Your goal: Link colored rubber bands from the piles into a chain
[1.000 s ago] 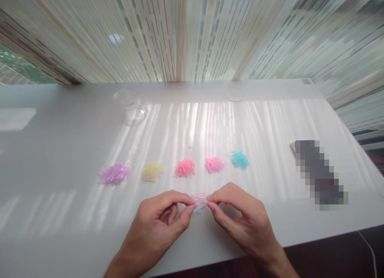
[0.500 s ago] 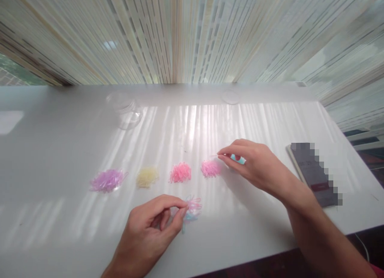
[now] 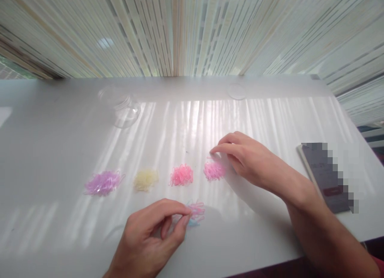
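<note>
My left hand [image 3: 153, 234] is closed in a pinch at the front of the white table, its thumb and index fingertip on a small mixed bunch of pink and light-blue rubber bands [image 3: 197, 211]. My right hand [image 3: 244, 156] reaches over the table with its index finger stretched out and its thumb apart. Under that fingertip lies a single pink rubber band [image 3: 209, 157], just above the orchid-pink pile of rubber bands [image 3: 214, 171]. To the left sit a coral-pink pile [image 3: 181, 175], a pale yellow pile [image 3: 146, 179] and a purple pile [image 3: 103, 183].
A clear jar [image 3: 126, 112] lies at the back left of the table [image 3: 54, 150]. Near the back edge rests a clear round lid [image 3: 237, 91]. A dark-screened phone [image 3: 325, 182], partly pixelated, lies at the right. String curtains [image 3: 192, 34] hang behind.
My right hand has moved a little left and its pinch has opened, leaving the pink band by the orchid-pink pile. The blue seen beneath it is hidden now. The camera view has shifted slightly.
</note>
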{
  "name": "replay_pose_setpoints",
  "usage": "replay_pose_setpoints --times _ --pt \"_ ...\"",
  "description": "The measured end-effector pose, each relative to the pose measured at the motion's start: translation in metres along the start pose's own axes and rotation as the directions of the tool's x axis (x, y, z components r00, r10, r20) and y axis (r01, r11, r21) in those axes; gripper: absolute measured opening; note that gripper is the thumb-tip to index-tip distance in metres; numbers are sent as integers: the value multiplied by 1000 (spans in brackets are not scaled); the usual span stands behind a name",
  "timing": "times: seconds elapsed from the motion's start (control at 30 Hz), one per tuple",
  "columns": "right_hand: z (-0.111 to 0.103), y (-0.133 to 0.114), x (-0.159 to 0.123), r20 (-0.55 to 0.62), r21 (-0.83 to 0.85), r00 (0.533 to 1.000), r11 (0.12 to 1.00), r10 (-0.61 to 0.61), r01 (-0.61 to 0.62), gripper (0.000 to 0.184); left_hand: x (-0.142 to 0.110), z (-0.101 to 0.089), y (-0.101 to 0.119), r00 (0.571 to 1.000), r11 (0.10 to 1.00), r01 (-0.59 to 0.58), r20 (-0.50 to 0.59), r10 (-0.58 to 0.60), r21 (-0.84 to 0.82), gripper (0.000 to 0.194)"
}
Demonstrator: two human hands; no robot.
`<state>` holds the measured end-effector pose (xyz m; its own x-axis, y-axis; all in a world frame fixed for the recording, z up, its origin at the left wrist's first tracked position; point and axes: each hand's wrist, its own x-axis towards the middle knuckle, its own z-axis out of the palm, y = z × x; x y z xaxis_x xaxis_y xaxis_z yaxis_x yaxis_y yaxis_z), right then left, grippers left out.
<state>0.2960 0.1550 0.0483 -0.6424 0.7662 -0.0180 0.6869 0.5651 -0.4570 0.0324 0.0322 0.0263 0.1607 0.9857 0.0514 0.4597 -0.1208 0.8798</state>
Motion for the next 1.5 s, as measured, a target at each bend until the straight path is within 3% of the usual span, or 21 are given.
replay_pose_setpoints --times 0.23,0.37,0.47,0.6,0.83,0.93,1.03,1.13,1.23,1.37,1.5 --pt "5 0 -1 3 58 1000 998 -21 20 38 0 -1 2 993 993 114 8 -114 21 10" --pt "4 -4 -4 -159 84 986 994 -50 64 36 0 -1 4 983 983 179 -52 -177 44 13" --pt "2 -16 -7 -258 195 963 971 -84 137 28 2 1 11 970 976 218 -111 -215 9 14" --pt "4 -37 -10 -229 377 959 893 -169 247 21 5 2 20 961 964 252 -91 -259 -86 15" --pt "4 -47 -16 -173 434 958 856 -229 283 10 7 6 25 946 943 307 -69 -317 -126 17" --pt "-2 -38 -19 -218 382 959 889 -180 254 11 8 9 28 944 942 312 -74 -322 -122 20" --pt "-3 -18 -17 -324 189 944 973 -63 130 10 6 9 28 944 946 314 -80 -320 -84 21" --pt "2 6 -11 -387 -16 920 998 -68 67 13 4 8 24 947 949 310 -74 -314 -60 20" --pt "7 18 -6 -296 -82 947 991 -125 105 16 2 6 18 948 950 308 -64 -311 -47 20" --pt "8 17 -5 -143 -64 982 991 -124 116 25 0 3 13 959 961 275 -67 -274 2 20" --pt "9 16 -6 -123 -50 989 996 -85 79 37 -1 -1 13 969 972 226 -109 -219 58 18"
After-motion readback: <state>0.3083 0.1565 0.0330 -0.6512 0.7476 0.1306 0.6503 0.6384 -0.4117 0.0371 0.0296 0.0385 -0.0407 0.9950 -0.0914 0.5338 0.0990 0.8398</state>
